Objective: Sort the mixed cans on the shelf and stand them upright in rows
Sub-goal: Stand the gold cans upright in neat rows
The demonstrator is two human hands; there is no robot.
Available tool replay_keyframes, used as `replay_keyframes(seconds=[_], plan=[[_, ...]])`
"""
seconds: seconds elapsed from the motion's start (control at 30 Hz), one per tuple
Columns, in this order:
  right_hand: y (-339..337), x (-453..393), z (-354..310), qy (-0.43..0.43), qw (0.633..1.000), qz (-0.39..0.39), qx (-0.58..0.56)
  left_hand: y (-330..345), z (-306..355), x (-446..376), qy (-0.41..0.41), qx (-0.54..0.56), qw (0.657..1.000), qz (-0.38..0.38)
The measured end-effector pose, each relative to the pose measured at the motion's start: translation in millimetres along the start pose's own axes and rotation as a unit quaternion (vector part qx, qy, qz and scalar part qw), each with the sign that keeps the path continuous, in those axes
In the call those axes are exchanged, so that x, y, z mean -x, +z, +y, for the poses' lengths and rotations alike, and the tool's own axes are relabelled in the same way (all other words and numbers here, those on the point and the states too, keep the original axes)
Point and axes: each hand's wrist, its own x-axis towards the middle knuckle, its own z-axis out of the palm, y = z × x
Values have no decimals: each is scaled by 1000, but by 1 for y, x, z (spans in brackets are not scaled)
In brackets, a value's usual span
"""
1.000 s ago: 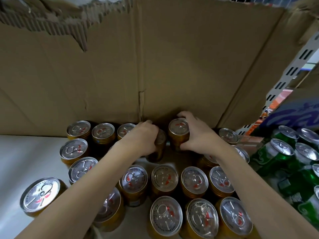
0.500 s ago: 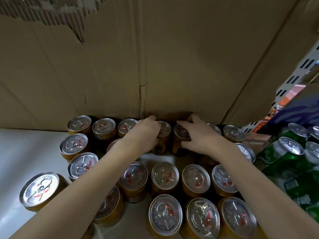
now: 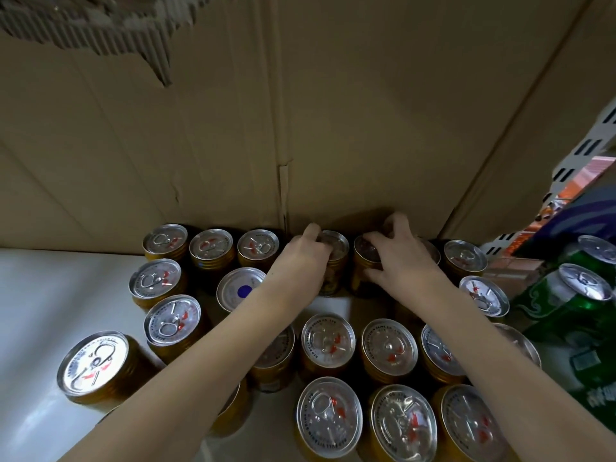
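Observation:
Several gold cans with silver pull-tab lids stand upright in rows on the white shelf (image 3: 40,301). My left hand (image 3: 300,261) grips one gold can (image 3: 335,258) in the back row against the cardboard. Right beside it, my right hand (image 3: 400,261) grips a second gold can (image 3: 365,261), fingers curled over its lid. One can with a blue dot on its end (image 3: 241,288) stands behind my left forearm. Several green cans (image 3: 573,295) lie tilted at the right.
A brown cardboard wall (image 3: 300,111) closes the back of the shelf, its top edge torn at the upper left. A slotted metal upright (image 3: 580,161) and colourful packaging (image 3: 580,208) stand at the far right. Bare white shelf lies left of the cans.
Both hands have moved their gold cans back until they stand in the rear row against the cardboard. The view has shifted a little downwards and closer.

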Motion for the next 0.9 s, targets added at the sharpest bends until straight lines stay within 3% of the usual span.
replay_keyframes(seconds=[0.33, 0.53, 0.67, 0.9], plan=[[-3, 12, -15, -2, 999, 17, 49, -15, -8, 10, 29, -24, 999, -1], [-10, 20, -56, -46, 997, 54, -28, -53, -63, 59, -74, -1, 997, 26], [-11, 25, -106, -110, 992, 2, -66, -51, -91, 98, -125, 0, 992, 11], [-1, 41, -151, -142, 987, -71, -33, -37, -107, 142, -95, 22, 995, 27]])
